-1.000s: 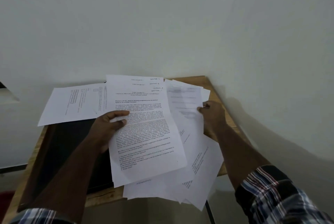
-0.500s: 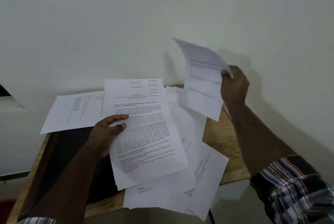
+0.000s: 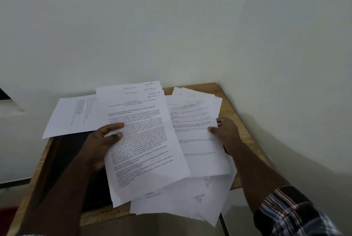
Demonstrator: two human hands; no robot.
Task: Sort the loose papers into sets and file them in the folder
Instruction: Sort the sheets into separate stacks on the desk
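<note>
Head: two hands, left hand [image 3: 99,145] gripping stack [image 3: 141,140], right hand [image 3: 227,134] pinching sheet [image 3: 196,132].

Handwritten section labels on the top printed sheet

The top sheet [image 3: 141,140] bears handwritten "SECTION" notes in its upper right corner, one ending "- 1"; its bold printed line begins "Directions (Q1-Q7): Read the following passage". The smaller print, and that on the sheet to its right [image 3: 196,131], is too blurred to read.

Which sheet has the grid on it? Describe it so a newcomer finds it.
Start at the wooden table in the wall corner. On its far left, beyond the left hand, one sheet lies apart, overhanging the table's edge. It alone is turned sideways and carries a small printed grid; the other papers are text only.
</note>
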